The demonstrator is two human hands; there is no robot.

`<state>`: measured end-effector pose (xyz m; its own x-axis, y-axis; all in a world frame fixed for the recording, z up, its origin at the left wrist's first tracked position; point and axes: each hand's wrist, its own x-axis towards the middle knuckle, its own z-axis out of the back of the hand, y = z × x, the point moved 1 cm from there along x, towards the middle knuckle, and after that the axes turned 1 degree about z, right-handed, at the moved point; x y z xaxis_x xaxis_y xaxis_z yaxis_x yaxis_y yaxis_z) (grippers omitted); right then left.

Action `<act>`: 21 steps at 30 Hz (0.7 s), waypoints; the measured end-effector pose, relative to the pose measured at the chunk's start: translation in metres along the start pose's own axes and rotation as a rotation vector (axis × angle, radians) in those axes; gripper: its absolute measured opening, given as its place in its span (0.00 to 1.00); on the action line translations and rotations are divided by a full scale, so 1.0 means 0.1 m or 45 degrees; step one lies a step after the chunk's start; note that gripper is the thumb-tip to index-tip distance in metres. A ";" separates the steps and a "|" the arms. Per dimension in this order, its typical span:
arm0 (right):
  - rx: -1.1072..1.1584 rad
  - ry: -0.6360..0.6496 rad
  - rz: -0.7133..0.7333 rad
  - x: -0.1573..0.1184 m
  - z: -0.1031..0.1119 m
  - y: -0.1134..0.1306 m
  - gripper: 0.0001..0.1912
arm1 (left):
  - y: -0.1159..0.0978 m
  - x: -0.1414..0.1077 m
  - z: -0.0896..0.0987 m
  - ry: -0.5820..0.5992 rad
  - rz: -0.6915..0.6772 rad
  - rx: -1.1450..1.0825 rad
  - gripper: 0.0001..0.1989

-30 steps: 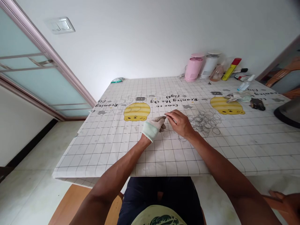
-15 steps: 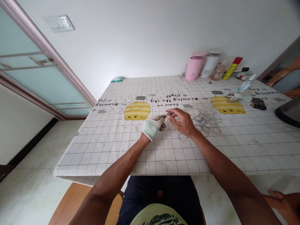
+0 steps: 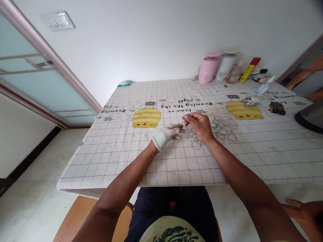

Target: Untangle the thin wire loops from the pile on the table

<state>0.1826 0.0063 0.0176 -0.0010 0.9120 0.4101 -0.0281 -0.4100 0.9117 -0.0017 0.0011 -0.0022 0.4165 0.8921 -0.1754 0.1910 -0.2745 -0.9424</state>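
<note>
My left hand point(image 3: 169, 132) wears a pale work glove with a mint cuff. Its fingers are stretched out and apart, with nothing visible in them. Close beside it, my bare right hand point(image 3: 199, 125) has thumb and forefinger pinched together; whatever they hold is too thin to make out. A tangled pile of thin grey rings point(image 3: 224, 127), wire-like in look, lies on the table by my right hand, which partly covers it. Several fainter rings point(image 3: 133, 105) are spread over the cloth at the left.
A checked tablecloth point(image 3: 101, 168) covers the table. Against the wall stand a pink canister point(image 3: 209, 70), a white canister point(image 3: 226, 67), bottles and a yellow-red box point(image 3: 249, 70). A second glove point(image 3: 256, 100) and a small black object point(image 3: 277, 108) lie right. A green packet point(image 3: 124, 83) sits far left.
My left fingers have gone from closed to spread. My right hand has drawn slightly right, away from the left, and its fingertips have come together. The view has shifted a little.
</note>
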 end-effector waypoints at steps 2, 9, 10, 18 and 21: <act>0.024 -0.097 0.000 0.01 0.02 -0.05 0.13 | 0.02 0.01 0.00 -0.015 0.008 0.023 0.23; -0.134 -0.058 0.012 -0.03 -0.04 -0.11 0.13 | 0.06 0.03 -0.01 -0.164 -0.019 0.128 0.16; -0.215 -0.032 0.043 -0.04 -0.04 -0.10 0.13 | 0.05 0.03 -0.01 -0.201 -0.015 0.169 0.14; -1.032 0.302 0.803 -0.02 -0.02 -0.02 0.07 | -0.08 -0.05 -0.05 -0.408 -0.100 0.824 0.15; -1.149 0.423 0.878 0.00 -0.01 -0.07 0.08 | -0.08 -0.06 -0.07 -0.424 -0.097 1.013 0.17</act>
<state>0.1822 0.0089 0.0106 -0.5483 0.5137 0.6599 -0.6157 -0.7820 0.0972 0.0004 -0.0047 0.0087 0.1220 0.9907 -0.0605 -0.5227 0.0123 -0.8524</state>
